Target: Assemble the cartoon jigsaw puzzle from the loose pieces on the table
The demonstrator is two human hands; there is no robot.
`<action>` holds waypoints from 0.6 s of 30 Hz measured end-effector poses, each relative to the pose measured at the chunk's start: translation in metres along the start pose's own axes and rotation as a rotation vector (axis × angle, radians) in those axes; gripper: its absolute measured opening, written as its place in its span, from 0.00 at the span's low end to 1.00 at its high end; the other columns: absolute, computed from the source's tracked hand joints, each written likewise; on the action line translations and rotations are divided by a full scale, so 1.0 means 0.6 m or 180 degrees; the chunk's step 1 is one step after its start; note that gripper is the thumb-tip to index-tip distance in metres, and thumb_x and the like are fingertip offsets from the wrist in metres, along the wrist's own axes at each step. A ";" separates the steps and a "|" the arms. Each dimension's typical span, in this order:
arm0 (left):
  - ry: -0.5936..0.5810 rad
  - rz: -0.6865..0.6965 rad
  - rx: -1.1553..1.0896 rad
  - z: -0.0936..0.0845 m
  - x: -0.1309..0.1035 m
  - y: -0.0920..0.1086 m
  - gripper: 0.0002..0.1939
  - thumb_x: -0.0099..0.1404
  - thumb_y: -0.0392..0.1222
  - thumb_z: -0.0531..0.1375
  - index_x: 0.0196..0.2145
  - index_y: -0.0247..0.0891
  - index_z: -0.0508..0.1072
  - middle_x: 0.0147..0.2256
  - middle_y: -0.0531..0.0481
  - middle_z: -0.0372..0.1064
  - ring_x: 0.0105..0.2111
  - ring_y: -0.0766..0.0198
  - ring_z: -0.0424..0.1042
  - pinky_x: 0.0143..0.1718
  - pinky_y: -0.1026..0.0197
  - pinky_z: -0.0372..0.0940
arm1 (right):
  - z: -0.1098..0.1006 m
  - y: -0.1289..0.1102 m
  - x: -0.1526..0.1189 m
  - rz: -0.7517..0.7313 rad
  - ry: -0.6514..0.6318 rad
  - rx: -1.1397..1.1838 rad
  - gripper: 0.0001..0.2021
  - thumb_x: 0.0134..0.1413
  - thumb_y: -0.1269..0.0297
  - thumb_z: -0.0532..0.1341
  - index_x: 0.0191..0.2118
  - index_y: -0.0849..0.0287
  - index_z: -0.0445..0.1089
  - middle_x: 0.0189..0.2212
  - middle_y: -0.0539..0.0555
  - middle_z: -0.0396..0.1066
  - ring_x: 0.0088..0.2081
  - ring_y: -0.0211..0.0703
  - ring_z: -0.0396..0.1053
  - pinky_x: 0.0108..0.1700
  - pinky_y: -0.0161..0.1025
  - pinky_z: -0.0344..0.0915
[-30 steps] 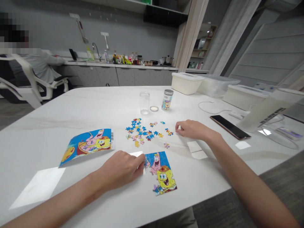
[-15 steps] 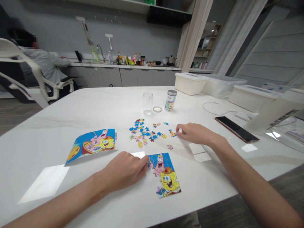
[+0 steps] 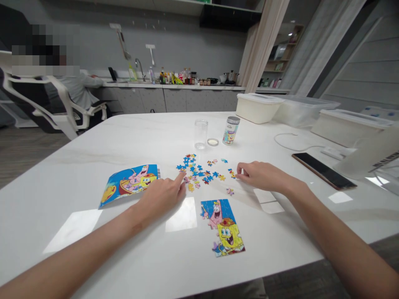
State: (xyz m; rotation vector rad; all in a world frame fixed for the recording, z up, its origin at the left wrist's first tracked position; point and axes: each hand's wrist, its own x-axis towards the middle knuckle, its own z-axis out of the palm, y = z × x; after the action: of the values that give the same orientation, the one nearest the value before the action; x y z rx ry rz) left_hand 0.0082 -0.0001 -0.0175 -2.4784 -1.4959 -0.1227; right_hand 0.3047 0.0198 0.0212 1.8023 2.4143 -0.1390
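Blue loose puzzle pieces (image 3: 199,172) meet your left hand (image 3: 162,195), index finger extended, others curled. Your right hand (image 3: 262,176) pinches one piece at the scatter's right edge. Nearer you lies the part-assembled puzzle (image 3: 222,226); reference picture (image 3: 131,185) sits left.

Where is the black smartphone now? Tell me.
In the head view, the flat black smartphone lies on the white table, right of the right hand.

Two bare forearms, no sleeves; left hand (image 3: 162,195), right hand (image 3: 262,176), ringless fingers (image 3: 181,177)
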 end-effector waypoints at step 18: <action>-0.0325 -0.0015 -0.1180 -0.010 0.015 -0.019 0.16 0.68 0.45 0.48 0.46 0.38 0.70 0.17 0.55 0.66 0.18 0.64 0.66 0.23 0.64 0.53 | 0.006 -0.002 -0.004 -0.0092 0.0181 0.0001 0.13 0.60 0.56 0.50 0.38 0.55 0.68 0.32 0.56 0.74 0.30 0.47 0.69 0.29 0.40 0.55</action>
State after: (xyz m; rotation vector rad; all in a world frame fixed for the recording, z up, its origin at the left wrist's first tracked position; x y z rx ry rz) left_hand 0.0026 0.0111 -0.0081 -2.8052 -1.6482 -0.3042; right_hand 0.3044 0.0171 0.0182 1.7959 2.4798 -0.0921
